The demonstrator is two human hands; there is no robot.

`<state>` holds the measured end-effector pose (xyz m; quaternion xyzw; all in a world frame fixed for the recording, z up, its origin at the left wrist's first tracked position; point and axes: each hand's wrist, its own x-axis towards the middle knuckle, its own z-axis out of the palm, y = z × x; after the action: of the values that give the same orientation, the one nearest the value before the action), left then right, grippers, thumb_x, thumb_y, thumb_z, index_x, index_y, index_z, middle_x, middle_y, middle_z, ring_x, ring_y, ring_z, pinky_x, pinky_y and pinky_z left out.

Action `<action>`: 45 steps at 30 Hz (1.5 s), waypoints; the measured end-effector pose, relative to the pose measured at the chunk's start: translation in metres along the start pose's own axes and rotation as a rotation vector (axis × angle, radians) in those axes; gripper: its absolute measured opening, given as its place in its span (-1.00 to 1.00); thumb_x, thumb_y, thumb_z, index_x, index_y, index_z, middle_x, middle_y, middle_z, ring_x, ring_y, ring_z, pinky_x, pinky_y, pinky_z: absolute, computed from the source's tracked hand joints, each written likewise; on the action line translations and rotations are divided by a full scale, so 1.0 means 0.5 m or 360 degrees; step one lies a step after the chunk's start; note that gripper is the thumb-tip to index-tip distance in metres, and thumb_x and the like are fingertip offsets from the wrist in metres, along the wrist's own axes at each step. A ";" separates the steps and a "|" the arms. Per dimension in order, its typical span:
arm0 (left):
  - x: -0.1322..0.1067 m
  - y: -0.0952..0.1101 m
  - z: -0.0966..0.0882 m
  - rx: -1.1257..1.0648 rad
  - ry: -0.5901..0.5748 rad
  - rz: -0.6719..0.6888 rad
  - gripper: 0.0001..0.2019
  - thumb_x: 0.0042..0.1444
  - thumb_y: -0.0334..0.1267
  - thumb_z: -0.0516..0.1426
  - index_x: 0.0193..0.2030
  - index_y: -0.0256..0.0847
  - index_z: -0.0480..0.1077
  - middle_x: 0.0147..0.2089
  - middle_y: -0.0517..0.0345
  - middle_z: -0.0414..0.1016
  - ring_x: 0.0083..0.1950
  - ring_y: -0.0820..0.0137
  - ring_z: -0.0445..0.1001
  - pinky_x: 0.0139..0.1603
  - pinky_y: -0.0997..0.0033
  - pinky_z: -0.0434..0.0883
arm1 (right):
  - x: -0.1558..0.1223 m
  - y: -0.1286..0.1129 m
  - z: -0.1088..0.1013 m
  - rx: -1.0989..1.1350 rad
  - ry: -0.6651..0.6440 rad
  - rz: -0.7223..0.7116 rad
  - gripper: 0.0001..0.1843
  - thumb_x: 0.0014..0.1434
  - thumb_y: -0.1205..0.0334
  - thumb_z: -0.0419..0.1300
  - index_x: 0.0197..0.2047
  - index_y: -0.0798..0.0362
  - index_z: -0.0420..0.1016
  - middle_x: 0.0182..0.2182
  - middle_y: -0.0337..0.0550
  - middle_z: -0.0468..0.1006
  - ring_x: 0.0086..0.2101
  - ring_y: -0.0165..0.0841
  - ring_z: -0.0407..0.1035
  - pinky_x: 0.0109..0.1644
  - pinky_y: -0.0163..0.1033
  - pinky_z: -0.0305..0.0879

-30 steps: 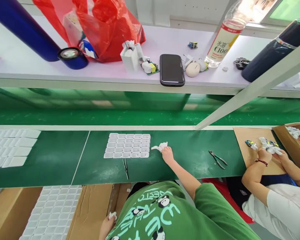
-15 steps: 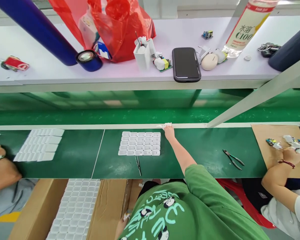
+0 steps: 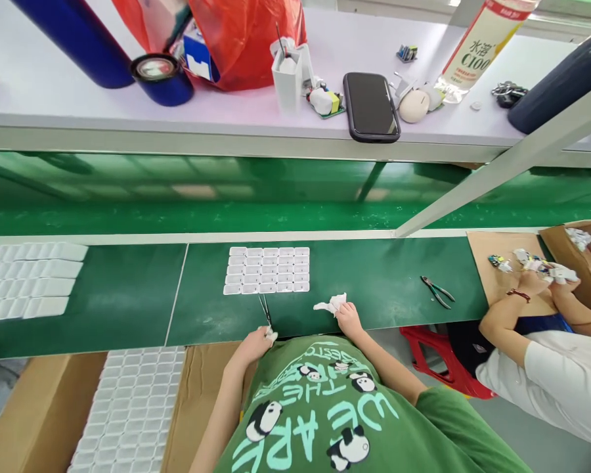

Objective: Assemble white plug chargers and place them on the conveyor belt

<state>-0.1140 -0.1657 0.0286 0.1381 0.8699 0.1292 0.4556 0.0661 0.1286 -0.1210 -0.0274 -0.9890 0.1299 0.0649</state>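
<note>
My left hand (image 3: 257, 343) is at the bench's near edge, its fingers closed at the near end of dark tweezers (image 3: 264, 310). Something white covers or sits at those fingertips. The tweezers point away, their tips by the front row of small white plastic cases (image 3: 268, 270), which stand in a tight block of rows with their open sides up. To the right of that block, my right hand (image 3: 349, 320) pinches a crumpled white cloth (image 3: 332, 304) just above or on the green bench top. Whether the cloth touches the surface, I cannot tell.
Green-handled cutters (image 3: 437, 292) lie to the right. A co-worker's hands (image 3: 546, 279) handle circuit boards over cardboard (image 3: 477, 263). More white cases (image 3: 29, 279) stand left; a carton (image 3: 54, 401) below holds others. A phone (image 3: 372, 107) lies on the shelf (image 3: 226, 121) above.
My right hand has drawn back from the bench's far rail towards me with the white cloth. My left hand has come up from beside my body to the tweezers.
</note>
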 end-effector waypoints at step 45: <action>0.221 0.565 0.005 0.1068 0.0172 0.1395 -0.11 -0.03 -0.01 0.39 0.41 -0.21 0.19 0.47 -0.35 0.19 0.56 -0.13 -0.04 0.52 -0.26 -0.18 | -0.018 -0.018 -0.008 -0.0120 -0.0004 -0.0066 -0.71 0.27 0.47 0.11 -0.25 -0.01 0.65 -0.31 -0.04 0.57 -0.26 -0.21 0.40 -0.10 -0.10 0.30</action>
<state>-0.1377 0.1363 0.0424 0.6179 0.7465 0.0293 0.2450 0.0752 0.1203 -0.1161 -0.0092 -0.9937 0.0913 0.0651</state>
